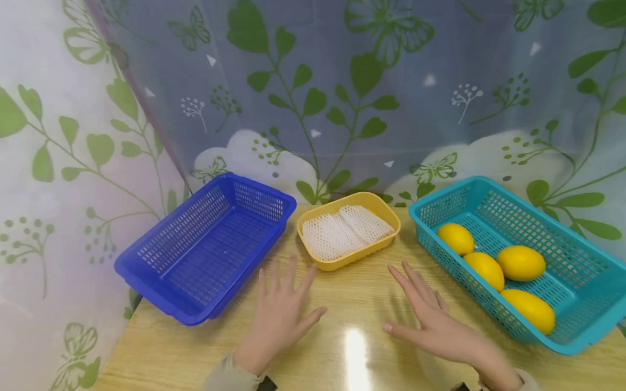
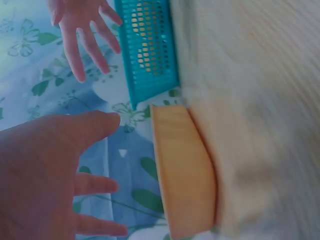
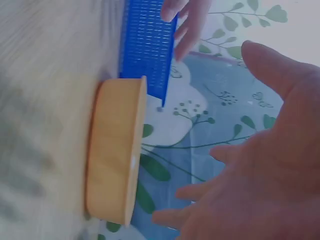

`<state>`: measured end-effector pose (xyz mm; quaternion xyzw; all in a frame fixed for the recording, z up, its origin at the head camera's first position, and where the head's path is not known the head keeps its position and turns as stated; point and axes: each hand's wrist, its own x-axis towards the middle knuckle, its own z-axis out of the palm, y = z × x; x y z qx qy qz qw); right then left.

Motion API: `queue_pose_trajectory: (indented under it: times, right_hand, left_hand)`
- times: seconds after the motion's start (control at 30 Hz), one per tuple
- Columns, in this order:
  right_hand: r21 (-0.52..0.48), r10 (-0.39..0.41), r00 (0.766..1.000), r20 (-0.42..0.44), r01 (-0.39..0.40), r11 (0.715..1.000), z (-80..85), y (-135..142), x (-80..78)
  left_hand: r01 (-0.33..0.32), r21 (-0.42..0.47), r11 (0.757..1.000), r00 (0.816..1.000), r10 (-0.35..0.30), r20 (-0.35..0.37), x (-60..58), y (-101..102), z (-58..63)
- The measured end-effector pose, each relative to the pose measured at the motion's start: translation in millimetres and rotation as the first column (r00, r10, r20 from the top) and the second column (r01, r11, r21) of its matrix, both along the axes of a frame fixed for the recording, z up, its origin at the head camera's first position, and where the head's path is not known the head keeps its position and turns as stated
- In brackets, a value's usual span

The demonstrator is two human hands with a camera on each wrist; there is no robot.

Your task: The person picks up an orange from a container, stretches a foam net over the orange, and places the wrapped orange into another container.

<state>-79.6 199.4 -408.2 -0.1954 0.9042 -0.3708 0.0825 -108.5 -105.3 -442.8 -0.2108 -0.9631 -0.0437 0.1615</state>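
Observation:
My left hand (image 1: 281, 312) hovers over the table between the blue basket and the small yellow tray, fingers spread and holding nothing. To the right, my right hand (image 1: 435, 323) is likewise spread and bare, beside the teal basket (image 1: 582, 258). Several yellow lemons (image 1: 520, 263) lie in that basket. The yellow tray (image 1: 332, 265) stands at the back middle, beyond both hands, with folded white mesh netting (image 1: 342, 231) in it. On the left is the blue basket (image 1: 215, 255), with nothing inside. Both wrist views show the tray's side wall (image 2: 185, 170) past the outstretched fingers.
The light wooden table (image 1: 323, 353) carries a bright glare streak near its front. A curtain (image 1: 303, 98) with leaves and butterflies hangs close behind the baskets, and patterned white cloth (image 1: 63, 217) covers the left side.

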Motion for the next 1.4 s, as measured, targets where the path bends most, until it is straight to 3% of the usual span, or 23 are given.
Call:
queue_pose_trajectory:
  times: [0.2, 0.4, 0.7, 0.93, 1.13, 1.4]
  right_hand:
    - [-0.061, 0.07, 0.995, 0.078, -0.065, 0.996, 20.2, 8, 0.4]
    - [-0.056, 0.114, 0.983, 0.143, -0.107, 0.993, 37.1, 18, -1.9]
    - [-0.026, 0.084, 0.976, 0.201, -0.08, 0.996, 51.0, 41, -19.5]
    - [0.115, -0.015, 0.994, 0.112, 0.002, 0.993, 66.8, 56, -35.1]
    - [0.237, -0.084, 0.995, 0.054, 0.069, 0.969, 77.1, 70, -54.6]
    - [0.321, -0.115, 0.993, -0.019, 0.115, 0.94, 83.0, 100, -91.2]
  left_hand:
    - [0.045, 0.076, 0.996, 0.993, -0.053, 0.11, -5.5, 16, 18.5]
    - [0.093, 0.094, 0.991, 0.987, -0.104, 0.124, -15.2, 34, 31.4]
    - [0.125, 0.103, 0.987, 0.978, -0.14, 0.154, -29.7, 66, 46.8]
    - [0.14, 0.054, 0.989, 0.984, -0.145, 0.106, -43.2, 98, 50.7]
    - [0.115, -0.043, 0.992, 0.993, -0.115, -0.005, -61.3, 120, 49.7]
    - [0.108, -0.027, 0.994, 0.994, -0.108, -0.021, -82.2, 150, 51.1]
